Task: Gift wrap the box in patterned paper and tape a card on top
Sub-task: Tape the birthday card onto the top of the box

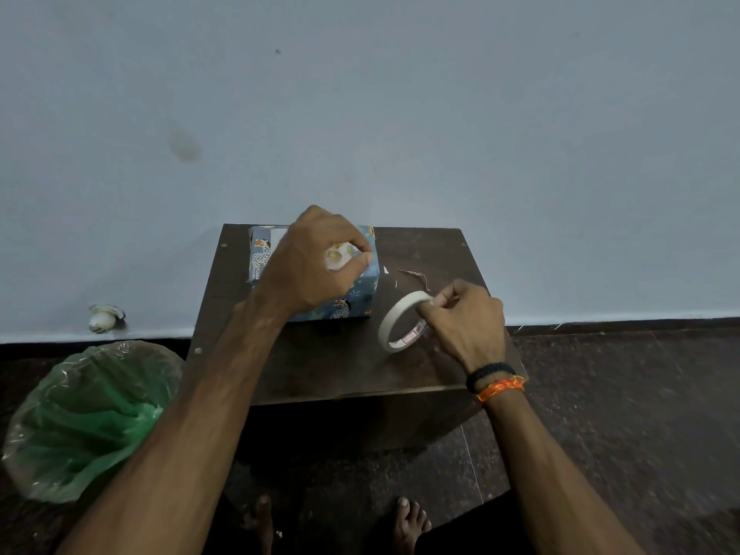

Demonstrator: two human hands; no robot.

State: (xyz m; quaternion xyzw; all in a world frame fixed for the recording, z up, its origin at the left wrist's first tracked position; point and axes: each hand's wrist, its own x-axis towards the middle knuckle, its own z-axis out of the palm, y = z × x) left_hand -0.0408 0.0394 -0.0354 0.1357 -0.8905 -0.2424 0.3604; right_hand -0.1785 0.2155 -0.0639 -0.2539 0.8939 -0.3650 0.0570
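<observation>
A box (360, 292) wrapped in blue animal-patterned paper sits at the back left of a small dark wooden table (352, 362). My left hand (308, 262) hovers over the box top, thumb and forefinger pinched together; a small pale piece shows under them, but what it is I cannot tell. To the right of the box my right hand (466, 318) grips a roll of cream masking tape (394, 328), held on edge just above the table. Most of the box top is hidden by my left hand.
A bin lined with a green plastic bag (88, 418) stands left of the table on the dark floor. Small paper scraps (414, 276) lie on the table behind the tape. The table stands against a pale blue wall. My bare feet (408, 522) show below the table.
</observation>
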